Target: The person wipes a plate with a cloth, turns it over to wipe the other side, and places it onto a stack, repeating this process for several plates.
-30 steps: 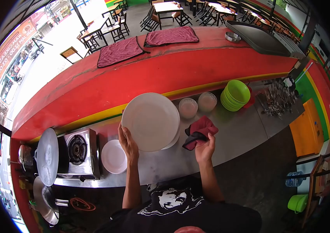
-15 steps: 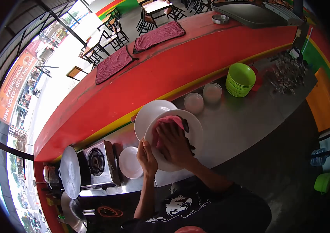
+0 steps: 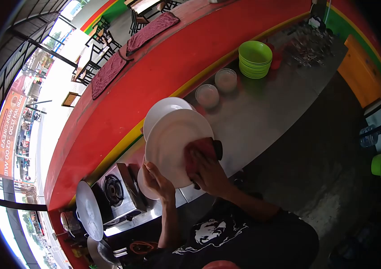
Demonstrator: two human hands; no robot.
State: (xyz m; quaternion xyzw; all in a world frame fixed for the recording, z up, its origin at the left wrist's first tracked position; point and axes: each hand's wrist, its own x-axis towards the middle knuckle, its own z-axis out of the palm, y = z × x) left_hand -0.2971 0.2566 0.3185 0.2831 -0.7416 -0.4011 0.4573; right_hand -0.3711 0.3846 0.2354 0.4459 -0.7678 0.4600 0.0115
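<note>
A large white plate point(image 3: 168, 139) is tilted in front of me, held at its lower left rim by my left hand point(image 3: 158, 181). Against the plate's lower right edge, my right hand point(image 3: 207, 172) grips a dark red cloth point(image 3: 196, 150) with black trim. Part of the cloth is hidden under the fingers. Behind the held plate, another white plate point(image 3: 161, 108) shows its upper rim. A smaller pale plate point(image 3: 145, 188) lies on the counter, partly covered by my left hand.
Green bowls point(image 3: 255, 58) are stacked on the metal counter point(image 3: 266, 116), beside two clear cups point(image 3: 207, 96). Cutlery point(image 3: 311, 45) lies at the far end. A gas stove point(image 3: 121, 193) and a large pan lid point(image 3: 89, 210) are on the left. Red cloths point(image 3: 109, 75) drape the red ledge.
My right hand has slid the cloth from the plate's middle to its lower right edge, baring the plate's face. My left hand still holds the rim. The view has shifted.
</note>
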